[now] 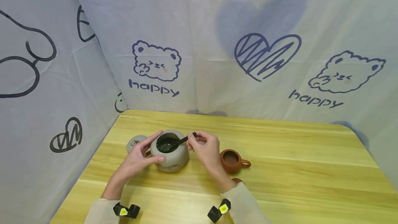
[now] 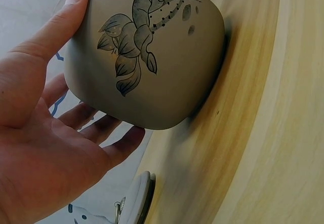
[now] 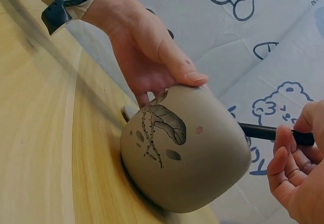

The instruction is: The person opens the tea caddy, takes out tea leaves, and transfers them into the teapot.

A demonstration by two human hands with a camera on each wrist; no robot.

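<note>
A rounded grey jar (image 1: 177, 161) with a painted lotus pattern stands on the table, its mouth uncovered. Dark dried leaves, like tea (image 1: 164, 146), lie inside it. My left hand (image 1: 136, 160) grips the jar's left side, thumb at the front and fingers curving around the far side, as the left wrist view also shows. Between thumb and fingers, my right hand (image 1: 207, 149) pinches a slim black scoop (image 1: 182, 141). The scoop slants down through the mouth, its tip among the leaves; the right wrist view shows only its handle (image 3: 260, 131).
The jar's grey lid (image 1: 131, 144) with a metal ring lies left of it. A reddish-brown clay teapot (image 1: 229, 168), uncovered, sits right of my right hand. A small brown round piece (image 1: 238, 180) is partly hidden by the right forearm. Printed cloth (image 1: 211, 89) hangs behind the wooden table (image 1: 295, 168).
</note>
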